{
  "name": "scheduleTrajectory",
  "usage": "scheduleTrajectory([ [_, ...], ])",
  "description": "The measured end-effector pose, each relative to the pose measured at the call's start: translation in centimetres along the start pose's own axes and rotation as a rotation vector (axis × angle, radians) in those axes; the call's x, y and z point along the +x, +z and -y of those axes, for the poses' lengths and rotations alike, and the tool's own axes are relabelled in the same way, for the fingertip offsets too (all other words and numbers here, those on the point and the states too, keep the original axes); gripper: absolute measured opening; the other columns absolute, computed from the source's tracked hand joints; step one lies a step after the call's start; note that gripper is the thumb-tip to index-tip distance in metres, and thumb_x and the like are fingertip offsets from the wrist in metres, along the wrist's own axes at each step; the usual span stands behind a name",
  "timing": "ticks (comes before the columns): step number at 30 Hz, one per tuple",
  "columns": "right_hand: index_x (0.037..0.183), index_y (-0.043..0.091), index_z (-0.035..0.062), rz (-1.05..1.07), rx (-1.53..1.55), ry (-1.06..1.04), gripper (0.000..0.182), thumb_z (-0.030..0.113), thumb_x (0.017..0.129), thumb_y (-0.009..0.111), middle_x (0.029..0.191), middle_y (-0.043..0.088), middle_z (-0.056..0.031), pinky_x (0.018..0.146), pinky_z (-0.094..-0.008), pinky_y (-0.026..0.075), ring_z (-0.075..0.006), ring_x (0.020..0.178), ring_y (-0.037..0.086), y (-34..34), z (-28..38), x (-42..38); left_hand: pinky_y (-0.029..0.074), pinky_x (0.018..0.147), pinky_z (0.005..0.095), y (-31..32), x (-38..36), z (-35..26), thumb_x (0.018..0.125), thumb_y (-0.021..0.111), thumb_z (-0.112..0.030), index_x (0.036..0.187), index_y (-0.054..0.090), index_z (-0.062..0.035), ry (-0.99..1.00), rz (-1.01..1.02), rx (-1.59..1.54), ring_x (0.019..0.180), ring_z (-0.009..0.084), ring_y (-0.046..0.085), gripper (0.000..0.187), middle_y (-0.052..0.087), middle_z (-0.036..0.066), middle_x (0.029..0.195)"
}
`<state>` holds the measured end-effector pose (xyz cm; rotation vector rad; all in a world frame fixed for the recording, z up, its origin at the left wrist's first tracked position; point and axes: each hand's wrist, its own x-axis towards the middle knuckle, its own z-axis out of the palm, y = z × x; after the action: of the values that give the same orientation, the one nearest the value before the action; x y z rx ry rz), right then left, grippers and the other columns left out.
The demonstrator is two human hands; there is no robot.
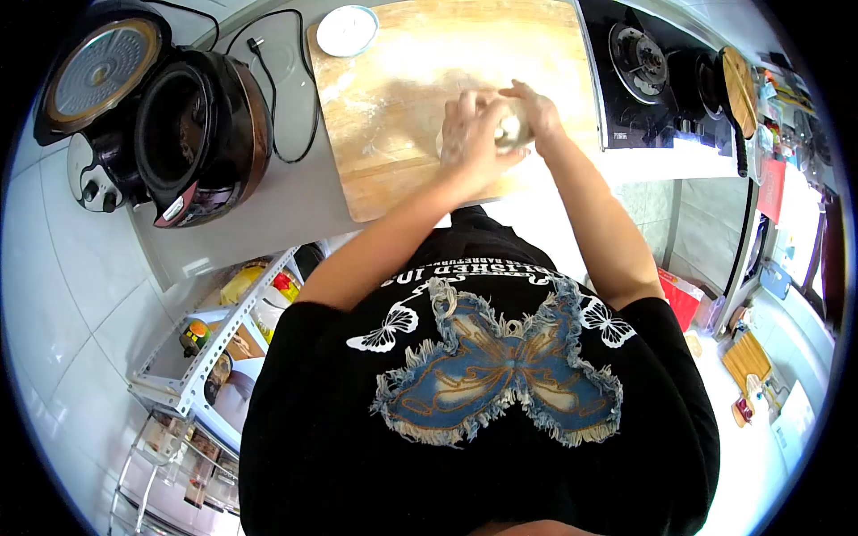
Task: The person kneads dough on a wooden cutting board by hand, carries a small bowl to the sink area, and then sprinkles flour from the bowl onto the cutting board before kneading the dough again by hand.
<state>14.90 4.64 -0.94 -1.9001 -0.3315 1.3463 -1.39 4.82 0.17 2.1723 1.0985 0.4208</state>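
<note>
A pale lump of dough (513,131) rests on the floured wooden board (384,170), partly covered by my hands. My left hand (474,134) curls over the dough's left side, its fingers bent and dusted white. Against the right side presses my right hand (539,112), its fingers reaching round the far edge. The two hands are close together, with some dough showing between them. A small white bowl (348,31) holding white powder stands on the board's far left corner.
Left of the board stands an open electric cooker (183,125) with its lid raised, and a black cord (315,107) loops over the counter. A gas stove (639,67) adjoins the board's right side. A storage rack (201,357) stands below left.
</note>
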Motion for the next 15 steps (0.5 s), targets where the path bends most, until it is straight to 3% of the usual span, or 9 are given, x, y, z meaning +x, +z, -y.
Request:
scheduleTrajectory([
  [1, 0.115, 0.073, 0.0084, 0.002, -0.421, -0.336, 0.038, 0.039, 0.097, 0.059, 0.103, 0.074, -0.0152, 0.087, -0.0372, 0.055, -0.0323, 0.089, 0.069, -0.1, -1.8, -0.1, 0.044, 0.097, 0.0492, 0.0, -1.7, 0.1, 0.064, 0.092, -0.036, 0.127, 0.058, -0.0152, 0.011, -0.064, -0.076, 0.117, 0.0366, 0.043, 0.075, 0.049, 0.015, 0.121],
  [2, 0.111, 0.075, 0.0114, -0.149, -0.839, -0.671, 0.029, 0.031, 0.094, 0.062, 0.105, 0.074, -0.0147, 0.089, -0.0399, 0.054, -0.0358, 0.091, 0.068, -0.1, -3.7, -0.3, 0.042, 0.098, 0.0485, -0.2, -3.1, 0.3, 0.06, 0.095, -0.027, 0.126, 0.057, -0.0161, 0.019, -0.129, -0.153, 0.119, 0.0362, 0.042, 0.077, 0.048, 0.015, 0.121],
  [3, 0.107, 0.076, 0.0129, -0.231, -0.54, -0.416, 0.024, 0.027, 0.092, 0.064, 0.107, 0.074, -0.0137, 0.095, -0.0423, 0.052, -0.0379, 0.096, 0.066, 2.0, -3.3, -3.8, 0.042, 0.098, 0.0485, 0.4, -4.1, 1.3, 0.06, 0.095, -0.027, 0.126, 0.057, -0.0161, 0.014, -0.129, -0.158, 0.119, 0.0362, 0.042, 0.077, 0.048, 0.015, 0.121],
  [5, 0.104, 0.076, 0.012, -0.362, -0.707, -0.778, 0.021, 0.023, 0.094, 0.062, 0.112, 0.071, -0.0121, 0.105, -0.0464, 0.043, -0.0392, 0.111, 0.058, 3.6, -5.6, -5.8, 0.042, 0.1, 0.0517, 1.4, -6.0, 3.6, 0.059, 0.096, -0.025, 0.128, 0.055, -0.0132, -0.144, -0.238, -0.294, 0.122, 0.0367, 0.043, 0.081, 0.049, 0.017, 0.124],
  [6, 0.103, 0.076, 0.0129, -0.338, -0.686, -0.84, 0.021, 0.021, 0.094, 0.059, 0.116, 0.068, -0.0115, 0.108, -0.0484, 0.038, -0.0389, 0.12, 0.05, 4.1, -6.2, -6.5, 0.045, 0.099, 0.0517, 0.4, -6.4, 3.1, 0.057, 0.095, -0.021, 0.133, 0.052, -0.0101, -0.15, -0.327, -0.201, 0.121, 0.0366, 0.051, 0.088, 0.055, 0.018, 0.127],
  [9, 0.104, 0.075, 0.017, -0.44, -0.864, -1.088, 0.021, 0.018, 0.089, 0.06, 0.121, 0.066, -0.0051, 0.109, -0.049, 0.037, -0.0315, 0.117, 0.055, 5.6, -7.7, -6.3, 0.049, 0.096, 0.0481, 2.4, -7.3, 6.4, 0.056, 0.096, -0.019, 0.138, 0.05, -0.01, -0.164, -0.177, -0.489, 0.115, 0.036, 0.059, 0.095, 0.062, 0.018, 0.124],
  [11, 0.104, 0.074, 0.0172, -0.413, -0.87, -1.111, 0.021, 0.019, 0.088, 0.061, 0.121, 0.065, -0.0063, 0.11, -0.0525, 0.036, -0.0325, 0.119, 0.055, 6.8, -7.4, -4.6, 0.051, 0.093, 0.0464, 3.0, -6.9, 7.2, 0.06, 0.093, -0.016, 0.141, 0.048, -0.009, -0.137, -0.238, -0.516, 0.108, 0.0379, 0.063, 0.093, 0.065, 0.018, 0.122],
  [13, 0.105, 0.074, 0.0173, -0.386, -0.873, -1.131, 0.022, 0.02, 0.086, 0.063, 0.122, 0.064, -0.0074, 0.111, -0.056, 0.034, -0.0335, 0.121, 0.054, 7.5, -6.8, -2.8, 0.05, 0.094, 0.0484, 2.7, -5.9, 7.5, 0.065, 0.089, -0.013, 0.142, 0.048, -0.0091, -0.386, -0.218, -0.229, 0.109, 0.041, 0.062, 0.087, 0.064, 0.019, 0.122],
  [15, 0.106, 0.074, 0.0178, -0.376, -0.916, -1.059, 0.023, 0.02, 0.086, 0.063, 0.119, 0.064, -0.0064, 0.113, -0.0566, 0.032, -0.0324, 0.12, 0.055, 8.2, -5.7, -0.6, 0.05, 0.094, 0.0506, 2.1, -4.4, 7.5, 0.068, 0.086, -0.01, 0.14, 0.049, -0.0098, -0.426, -0.225, -0.184, 0.11, 0.044, 0.06, 0.081, 0.065, 0.021, 0.12],
])
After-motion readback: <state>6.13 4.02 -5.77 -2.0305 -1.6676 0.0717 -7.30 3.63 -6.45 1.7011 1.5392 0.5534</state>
